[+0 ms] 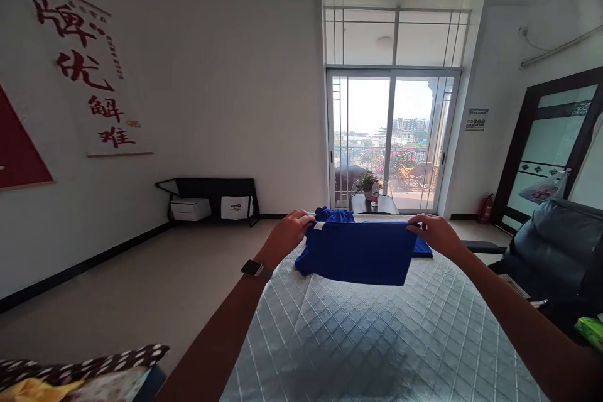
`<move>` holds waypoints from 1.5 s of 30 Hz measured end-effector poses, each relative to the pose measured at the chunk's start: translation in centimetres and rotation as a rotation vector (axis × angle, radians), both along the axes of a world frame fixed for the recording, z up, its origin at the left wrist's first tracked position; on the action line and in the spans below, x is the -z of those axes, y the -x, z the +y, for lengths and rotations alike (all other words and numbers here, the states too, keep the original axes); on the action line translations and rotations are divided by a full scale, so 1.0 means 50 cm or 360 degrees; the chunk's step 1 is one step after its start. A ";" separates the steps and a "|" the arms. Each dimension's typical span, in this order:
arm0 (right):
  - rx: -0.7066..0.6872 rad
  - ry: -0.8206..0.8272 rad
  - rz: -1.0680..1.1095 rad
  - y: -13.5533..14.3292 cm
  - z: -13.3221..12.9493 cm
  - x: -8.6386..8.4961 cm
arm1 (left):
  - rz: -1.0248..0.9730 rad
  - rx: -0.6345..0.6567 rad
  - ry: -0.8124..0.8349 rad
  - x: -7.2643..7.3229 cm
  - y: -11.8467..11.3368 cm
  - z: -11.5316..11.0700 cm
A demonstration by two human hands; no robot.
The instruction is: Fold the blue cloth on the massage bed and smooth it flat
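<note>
A blue cloth (360,254) hangs between my two hands above a quilted, light grey surface (377,333). My left hand (298,225) pinches its upper left corner, near a small white tag. At the upper right corner, the fingers of my right hand (426,227) are closed on the same cloth. The cloth's top edge is stretched nearly straight, and its lower left part is bunched. Behind it lie more blue fabric (335,215), crumpled on the left, and a flat blue piece (423,249) on the right, both partly hidden.
A small table (391,204) with a plant and a bottle (374,193) stands beyond, before the sliding door. On the right is a black chair (558,245). A black rack (214,191) is by the wall; patterned fabric (141,357) lies at lower left.
</note>
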State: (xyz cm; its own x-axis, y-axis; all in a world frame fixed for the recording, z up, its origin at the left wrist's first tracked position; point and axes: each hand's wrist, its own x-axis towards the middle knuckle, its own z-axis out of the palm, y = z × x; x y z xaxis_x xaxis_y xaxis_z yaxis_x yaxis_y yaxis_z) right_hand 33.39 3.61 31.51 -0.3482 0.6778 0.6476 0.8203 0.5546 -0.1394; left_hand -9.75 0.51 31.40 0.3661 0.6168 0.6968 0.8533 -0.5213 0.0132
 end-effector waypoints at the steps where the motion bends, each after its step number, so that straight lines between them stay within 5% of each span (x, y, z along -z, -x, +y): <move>1: -0.0010 -0.0004 0.0025 -0.001 -0.005 0.012 | -0.0016 -0.0018 -0.0035 0.016 0.002 -0.008; 4: -0.0118 0.0116 0.0087 -0.009 -0.039 0.099 | -0.0065 -0.0021 -0.0054 0.114 0.007 -0.046; 11: -0.0153 0.0721 0.0168 -0.016 -0.142 0.468 | -0.0125 -0.0082 0.0532 0.465 -0.037 -0.154; 14: -0.0046 0.0778 0.0190 -0.014 -0.166 0.551 | -0.0173 -0.0157 0.0731 0.537 -0.053 -0.181; 23: -0.0092 0.0729 0.0072 -0.010 -0.199 0.549 | -0.0190 -0.0228 0.0770 0.549 -0.047 -0.209; 37: -0.0054 0.0713 0.0075 -0.014 -0.221 0.609 | -0.0398 -0.0296 0.0790 0.590 -0.050 -0.257; 45: 0.0140 0.0766 -0.0160 0.009 -0.224 0.562 | -0.0107 -0.0515 0.0992 0.567 -0.063 -0.257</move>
